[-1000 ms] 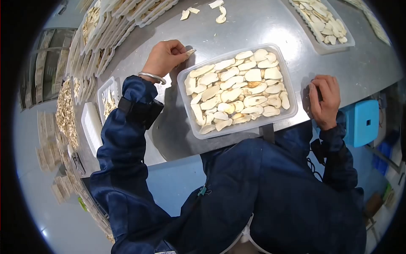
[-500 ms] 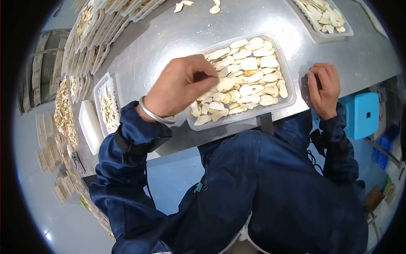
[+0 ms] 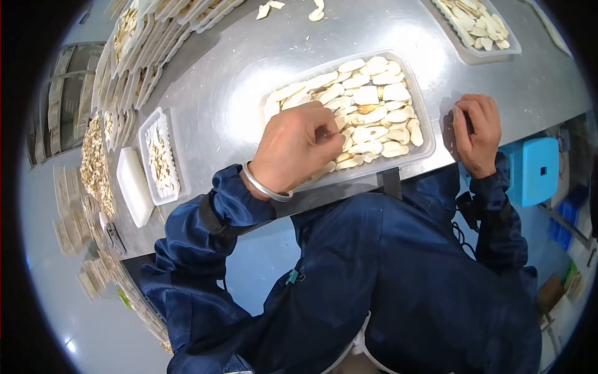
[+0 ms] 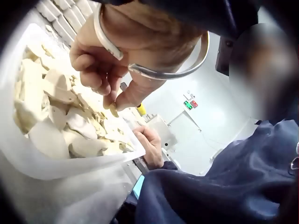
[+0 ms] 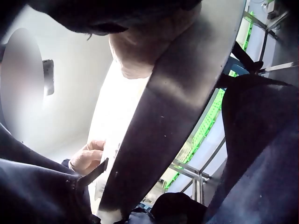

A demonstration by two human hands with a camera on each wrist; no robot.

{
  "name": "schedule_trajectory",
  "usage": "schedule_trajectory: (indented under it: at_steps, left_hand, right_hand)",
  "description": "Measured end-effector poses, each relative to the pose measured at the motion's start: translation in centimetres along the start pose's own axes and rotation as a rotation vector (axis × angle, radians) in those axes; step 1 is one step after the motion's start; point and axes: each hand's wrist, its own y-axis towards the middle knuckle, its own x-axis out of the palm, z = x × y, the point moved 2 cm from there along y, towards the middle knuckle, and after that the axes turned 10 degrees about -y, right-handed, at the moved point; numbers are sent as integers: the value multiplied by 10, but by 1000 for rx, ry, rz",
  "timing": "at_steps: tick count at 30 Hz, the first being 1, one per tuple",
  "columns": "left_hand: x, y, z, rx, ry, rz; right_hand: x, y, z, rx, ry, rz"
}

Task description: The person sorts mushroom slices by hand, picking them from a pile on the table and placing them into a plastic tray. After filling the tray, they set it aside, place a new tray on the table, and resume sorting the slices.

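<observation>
A translucent plastic tub (image 3: 427, 138) lies close to the table's front edge, packed with rows of pale mushroom slices (image 3: 369, 133). My left hand (image 3: 295, 148), with a silver bangle at the wrist, is over the tub's front left part. Seen from the left wrist, its thumb and forefinger pinch a small yellowish mushroom slice (image 4: 113, 110) right over the other slices; the head view hides this piece behind the hand. Right of the tub, my right hand (image 3: 478, 134) rests on the table's edge, its fingers loosely bent around nothing.
Stacked white trays of slices (image 3: 140, 62) fill the back left. A small white tray of fragments (image 3: 149, 124) and a white lid-like piece (image 3: 134, 187) lie at left. Another tub (image 3: 486, 56) stands at the back right. Loose slices (image 3: 316, 11) lie at the table's back.
My left hand has come from the table left of the tub, a slice in its fingers, to over the tub, then lower and nearer the front. My right hand has stayed put.
</observation>
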Motion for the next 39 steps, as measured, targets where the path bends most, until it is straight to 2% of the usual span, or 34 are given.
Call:
schedule_trajectory:
  at_steps: [13, 17, 20, 29, 32, 33, 35, 36, 37, 38, 39]
  left_hand:
    - [3, 1, 4, 194, 283, -7]
    - [-7, -1, 4, 46, 64, -42]
    - [0, -3, -3, 149, 1, -40]
    - [-3, 1, 0, 133, 135, -140]
    - [-15, 12, -6, 170, 28, -82]
    - [-28, 20, -6, 103, -15, -44]
    - [-65, 48, -21, 114, 13, 105]
    - [-87, 67, -33, 191, 179, 264]
    - [-107, 87, -47, 165, 249, 376]
    - [-143, 127, -93, 76, 288, 422]
    - [-153, 144, -107, -4, 304, 388]
  right_hand:
    - [-1, 0, -1, 1, -8, -3]
    - [-1, 1, -1, 2, -7, 0]
    - [-1, 1, -1, 4, -5, -7]
    - [-3, 2, -3, 15, 9, 0]
    - [-3, 2, -3, 25, 16, -3]
    - [-3, 2, -3, 32, 17, -5]
    - [-3, 3, -3, 30, 17, -3]
    - [-3, 3, -3, 29, 16, -2]
    - [-4, 3, -3, 29, 19, 0]
    - [-4, 4, -3, 33, 17, 5]
    - [-4, 4, -3, 39, 17, 7]
